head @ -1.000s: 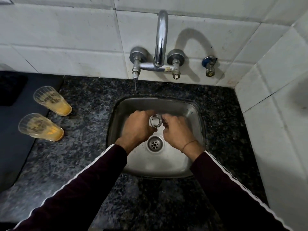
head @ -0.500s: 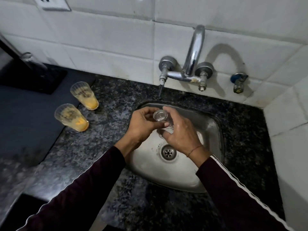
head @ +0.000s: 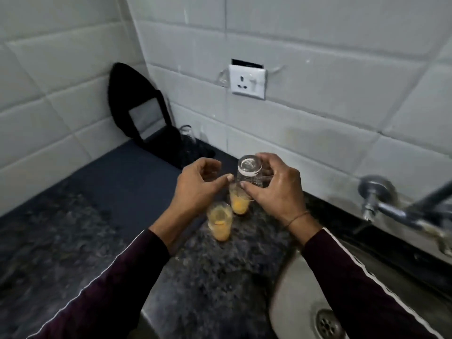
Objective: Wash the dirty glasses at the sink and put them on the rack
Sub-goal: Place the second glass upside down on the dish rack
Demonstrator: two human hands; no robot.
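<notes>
You were at the put-away step: the granite counter [head: 73, 241] lay open to the left, with the black drying rack [head: 156, 133] in the corner and one clear glass [head: 187, 135] beside it. Your right hand [head: 271, 192] held the washed glass [head: 249, 173] upturned, fingers curled round it, above two juice-stained glasses [head: 220, 221]. Your left hand [head: 198, 187] was loosely open, holding nothing. Next, I judged, you needed to carry it over those two without clipping them.

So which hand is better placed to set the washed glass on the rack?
Right. The right hand already grips the clear glass, held above the counter toward the black rack. The left hand holds nothing.
</notes>
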